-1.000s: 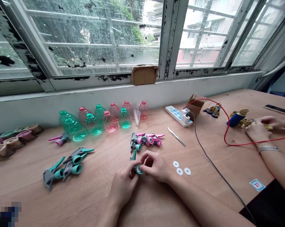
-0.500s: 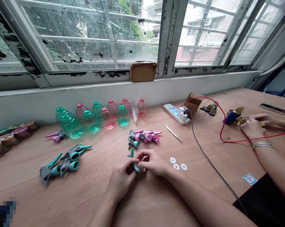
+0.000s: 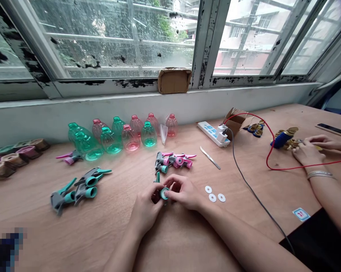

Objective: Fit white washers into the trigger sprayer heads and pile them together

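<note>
Between my hands is a teal and grey trigger spray head (image 3: 164, 193), its round collar facing me. My left hand (image 3: 148, 206) is closed around its left side. My right hand (image 3: 184, 192) curls around the other side, with the thumb at the collar's mouth. Something pale shows inside the collar, partly hidden by the thumb. To the right of my right hand lie three white ring washers (image 3: 212, 197). Just beyond my hands sits a cluster of pink, teal and grey spray heads (image 3: 177, 161). More teal and grey spray heads (image 3: 87, 185) lie to the left.
Green and pink bottles (image 3: 110, 141) stand along the wall. Tweezers (image 3: 210, 157), a power strip (image 3: 208, 132) and a grey cable (image 3: 251, 192) are to the right. A co-worker's hands (image 3: 309, 151) work beside a blue and gold object (image 3: 283, 139). Colored containers (image 3: 13, 162) sit at far left.
The spray head's collar has turned more toward me, and my right thumb has shifted onto its mouth. The view has shifted slightly.
</note>
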Available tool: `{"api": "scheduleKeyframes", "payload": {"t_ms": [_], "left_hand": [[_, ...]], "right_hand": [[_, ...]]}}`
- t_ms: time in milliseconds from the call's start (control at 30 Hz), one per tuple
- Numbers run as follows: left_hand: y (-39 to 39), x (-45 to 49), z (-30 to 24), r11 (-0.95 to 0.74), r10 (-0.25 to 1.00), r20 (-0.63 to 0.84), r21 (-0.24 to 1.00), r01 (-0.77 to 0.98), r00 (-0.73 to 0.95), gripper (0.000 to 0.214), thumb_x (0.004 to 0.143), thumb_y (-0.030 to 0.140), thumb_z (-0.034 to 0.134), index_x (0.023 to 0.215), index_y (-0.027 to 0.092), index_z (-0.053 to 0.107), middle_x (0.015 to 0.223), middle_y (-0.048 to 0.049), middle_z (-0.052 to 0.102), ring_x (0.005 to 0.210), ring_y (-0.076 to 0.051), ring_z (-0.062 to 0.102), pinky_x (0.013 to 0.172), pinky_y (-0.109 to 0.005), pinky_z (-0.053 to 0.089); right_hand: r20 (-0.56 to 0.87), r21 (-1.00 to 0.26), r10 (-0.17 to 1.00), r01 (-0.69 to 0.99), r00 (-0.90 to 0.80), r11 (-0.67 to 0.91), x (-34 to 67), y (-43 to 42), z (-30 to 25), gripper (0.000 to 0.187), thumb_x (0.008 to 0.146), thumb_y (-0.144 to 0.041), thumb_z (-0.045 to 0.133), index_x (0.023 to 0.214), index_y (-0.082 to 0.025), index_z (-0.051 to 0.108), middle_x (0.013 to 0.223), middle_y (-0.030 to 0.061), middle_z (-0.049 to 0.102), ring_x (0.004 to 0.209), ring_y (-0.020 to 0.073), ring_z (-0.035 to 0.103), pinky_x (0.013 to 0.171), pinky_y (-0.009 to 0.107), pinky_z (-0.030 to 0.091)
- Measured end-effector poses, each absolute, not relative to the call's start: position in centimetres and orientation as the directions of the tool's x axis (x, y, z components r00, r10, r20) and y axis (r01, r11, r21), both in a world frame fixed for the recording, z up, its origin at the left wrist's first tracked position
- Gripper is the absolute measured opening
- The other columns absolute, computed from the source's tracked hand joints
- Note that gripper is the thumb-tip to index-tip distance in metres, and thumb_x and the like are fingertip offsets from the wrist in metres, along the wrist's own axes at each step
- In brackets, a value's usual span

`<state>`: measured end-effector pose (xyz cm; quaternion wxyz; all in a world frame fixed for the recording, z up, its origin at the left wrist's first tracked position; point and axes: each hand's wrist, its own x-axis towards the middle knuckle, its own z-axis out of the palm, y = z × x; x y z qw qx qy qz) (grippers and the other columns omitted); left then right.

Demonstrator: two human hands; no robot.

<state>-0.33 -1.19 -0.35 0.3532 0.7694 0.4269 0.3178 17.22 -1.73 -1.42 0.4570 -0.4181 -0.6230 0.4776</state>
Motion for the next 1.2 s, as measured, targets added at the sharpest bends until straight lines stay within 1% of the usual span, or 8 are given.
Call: {"api": "scheduleKeyframes", "payload": {"t_ms": [133, 233, 333, 433, 533, 633, 867, 1200], "left_hand": [[-1.25, -0.29, -0.19, -0.393, 0.884, 0.19, 0.799, 0.456, 0.428, 0.018, 0.08, 0.02, 0.058, 0.096, 0.023, 0.064, 0.087, 0.0013, 0.071, 0.073, -0.014, 0.066, 0.067, -0.022, 0.05], [-1.25, -0.24, -0.11, -0.402, 0.881, 0.2, 0.794, 0.456, 0.43, 0.02, 0.079, 0.019, 0.057, 0.097, 0.022, 0.065, 0.087, 0.0011, 0.071, 0.073, -0.014, 0.066, 0.066, -0.022, 0.049], [-1.23, -0.23, -0.1, -0.405, 0.882, 0.209, 0.794, 0.453, 0.422, 0.022, 0.078, 0.019, 0.057, 0.098, 0.023, 0.065, 0.088, 0.001, 0.071, 0.073, -0.014, 0.065, 0.067, -0.023, 0.049], [-1.21, -0.25, -0.14, -0.397, 0.886, 0.202, 0.795, 0.458, 0.417, 0.021, 0.079, 0.019, 0.056, 0.098, 0.023, 0.065, 0.085, 0.0009, 0.071, 0.071, -0.014, 0.064, 0.066, -0.023, 0.049], [-1.2, -0.3, -0.17, -0.398, 0.889, 0.2, 0.783, 0.477, 0.412, 0.021, 0.08, 0.019, 0.055, 0.099, 0.022, 0.064, 0.082, 0.0015, 0.069, 0.069, -0.013, 0.063, 0.064, -0.022, 0.048], [-1.21, -0.35, -0.09, -0.401, 0.888, 0.198, 0.774, 0.49, 0.414, 0.023, 0.079, 0.017, 0.055, 0.099, 0.022, 0.064, 0.079, 0.0023, 0.068, 0.067, -0.013, 0.061, 0.063, -0.022, 0.047], [-1.19, -0.32, 0.11, -0.418, 0.88, 0.205, 0.763, 0.494, 0.429, 0.025, 0.078, 0.017, 0.055, 0.1, 0.023, 0.064, 0.08, 0.002, 0.068, 0.068, -0.013, 0.061, 0.062, -0.022, 0.046], [-0.94, -0.4, -0.18, -0.433, 0.882, 0.209, 0.715, 0.549, 0.423, 0.022, 0.078, 0.024, 0.056, 0.098, 0.022, 0.065, 0.071, 0.0024, 0.064, 0.061, -0.014, 0.057, 0.058, -0.023, 0.045]], "right_hand": [[0.128, -0.985, 0.963, 0.08, -0.237, 0.151, 17.15, -1.6, -1.48, 0.022, 0.074, -0.025, 0.071, 0.092, -0.017, 0.061, 0.074, -0.0014, 0.062, 0.054, 0.0078, 0.055, 0.046, 0.017, 0.041], [0.136, -0.98, 0.964, 0.114, -0.229, 0.165, 17.03, -1.65, -1.52, 0.021, 0.074, -0.025, 0.07, 0.092, -0.017, 0.061, 0.073, -0.0018, 0.062, 0.054, 0.0081, 0.055, 0.046, 0.017, 0.042], [0.245, -0.939, 0.957, 0.207, -0.156, 0.275, 16.91, -1.86, -1.57, 0.021, 0.075, -0.023, 0.069, 0.093, -0.019, 0.062, 0.078, -0.0007, 0.063, 0.057, 0.0087, 0.056, 0.05, 0.018, 0.044], [0.401, -0.845, 0.911, 0.342, -0.103, 0.41, 16.99, -2.07, -1.49, 0.015, 0.074, -0.024, 0.07, 0.089, -0.019, 0.067, 0.085, 0.0013, 0.062, 0.06, 0.0087, 0.054, 0.053, 0.02, 0.045], [0.518, -0.738, 0.844, 0.427, -0.139, 0.523, 17.31, -2.14, -1.28, 0.013, 0.077, -0.027, 0.07, 0.089, -0.021, 0.073, 0.087, 0.0029, 0.062, 0.066, 0.0108, 0.057, 0.057, 0.021, 0.046], [0.58, -0.658, 0.791, 0.462, -0.194, 0.595, 17.57, -2.15, -1.05, 0.012, 0.08, -0.027, 0.068, 0.089, -0.023, 0.075, 0.088, 0.0041, 0.063, 0.076, 0.014, 0.061, 0.066, 0.024, 0.049], [0.555, -0.638, 0.794, 0.485, -0.248, 0.598, 17.36, -2.13, -1.1, 0.008, 0.08, -0.023, 0.068, 0.084, -0.024, 0.075, 0.093, 0.0031, 0.064, 0.08, 0.014, 0.062, 0.075, 0.025, 0.05], [0.566, -0.639, 0.793, 0.488, -0.223, 0.594, 17.48, -2.04, -0.71, 0.008, 0.081, -0.025, 0.067, 0.081, -0.024, 0.075, 0.09, 0.0029, 0.069, 0.077, 0.0138, 0.065, 0.072, 0.024, 0.05]]}}
